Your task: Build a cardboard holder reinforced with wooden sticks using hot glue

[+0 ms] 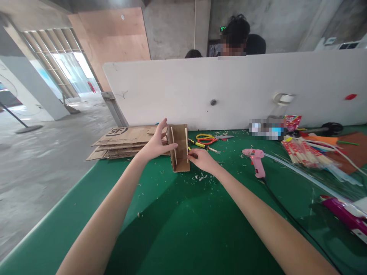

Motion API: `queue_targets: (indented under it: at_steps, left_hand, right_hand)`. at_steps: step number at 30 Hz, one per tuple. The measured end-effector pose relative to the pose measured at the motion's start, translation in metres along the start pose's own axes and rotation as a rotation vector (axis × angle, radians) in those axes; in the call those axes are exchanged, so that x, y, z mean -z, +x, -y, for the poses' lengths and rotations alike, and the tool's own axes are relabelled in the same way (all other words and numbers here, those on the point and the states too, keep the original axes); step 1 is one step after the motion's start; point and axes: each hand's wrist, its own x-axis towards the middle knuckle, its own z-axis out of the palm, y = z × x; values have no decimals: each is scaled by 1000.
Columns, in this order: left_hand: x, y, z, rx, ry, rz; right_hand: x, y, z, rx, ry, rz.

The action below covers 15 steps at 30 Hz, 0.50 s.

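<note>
A small open-fronted cardboard box point(181, 147) stands on the green table, with a thin wooden stick point(174, 145) along its left side and another wooden stick point(186, 141) along its right side. My left hand point(157, 143) grips the left wall, its thumb across the front edge and a finger pointing up; part of the fingers is hidden behind the wall. At the lower right edge, the curled fingers of my right hand point(202, 158) pinch the box beside the right stick. Whether they also hold something small cannot be made out.
Flattened cardboard sheets point(129, 139) lie left. Behind my right hand are scissors point(212, 138) and a yellow-black tool point(199, 144). A pink glue gun point(255, 160) with its cord, bundled sticks point(306, 152) and a purple object point(344, 214) are right. A white partition point(172, 91) borders the table; people sit beyond.
</note>
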Motion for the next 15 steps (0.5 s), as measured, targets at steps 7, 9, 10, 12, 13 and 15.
queue_targets:
  at_steps: [7,9,10,12,13,15]
  left_hand:
    - [1,0,1,46,-156,16]
    - [0,0,-4,53,-156,8]
    - [0,0,-6,54,-149,6]
    - [1,-1,-11,64,-125,-3]
    - [2,-1,-13,69,-116,-10]
    - [5,-1,-17,63,-114,-13]
  right_hand:
    - [-1,-2,-1,1,18,3]
    - [0,-2,-1,7,19,3]
    - [0,-2,0,9,21,1]
    - [0,-3,1,14,33,3]
    - [0,-4,1,20,42,7]
    - [1,-5,4,38,61,19]
